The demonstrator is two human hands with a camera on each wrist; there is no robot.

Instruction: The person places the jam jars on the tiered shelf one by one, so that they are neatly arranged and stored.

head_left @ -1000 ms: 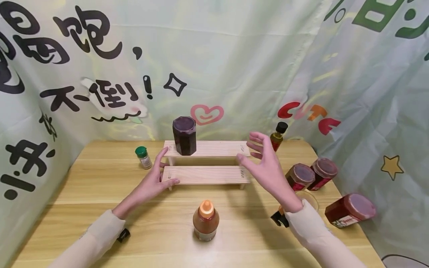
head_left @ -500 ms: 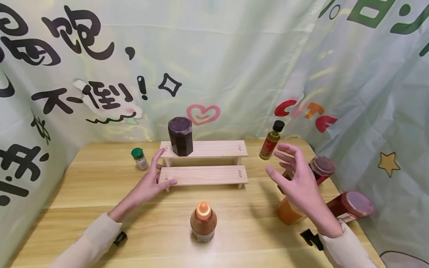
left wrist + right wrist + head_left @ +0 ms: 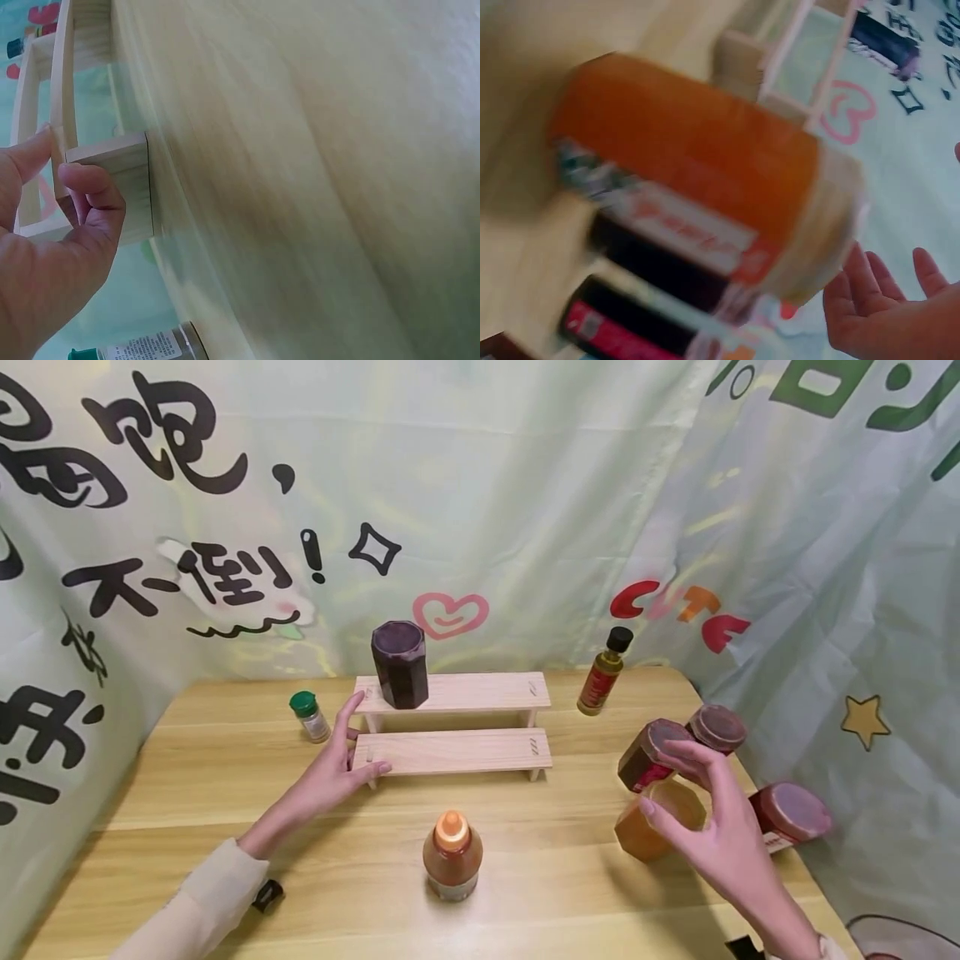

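My left hand (image 3: 335, 783) pinches the left end of a two-step wooden rack (image 3: 457, 752); in the left wrist view thumb and fingers are bent around the wood. A dark octagonal jar (image 3: 405, 675) stands on the rack's upper step. At the right, my right hand (image 3: 723, 835) is spread over an orange-filled jar (image 3: 636, 833) with a pale lid, thumb close to its rim. The right wrist view shows this jar (image 3: 690, 157) large and blurred, the fingers (image 3: 862, 289) extended by its lid end. Behind it stands a dark red jar (image 3: 647, 755), partly covered by my fingers.
An orange-capped sauce bottle (image 3: 453, 857) stands in front of the rack. A green-capped shaker (image 3: 311, 718) is left of it, a black-capped oil bottle (image 3: 600, 681) right. More red jars (image 3: 791, 814) line the right edge. A printed curtain (image 3: 510, 510) hangs behind the table.
My right hand has moved from the rack's right end rightward and toward me, over the orange jar. The left hand stays on the rack. The head view has shifted slightly right.
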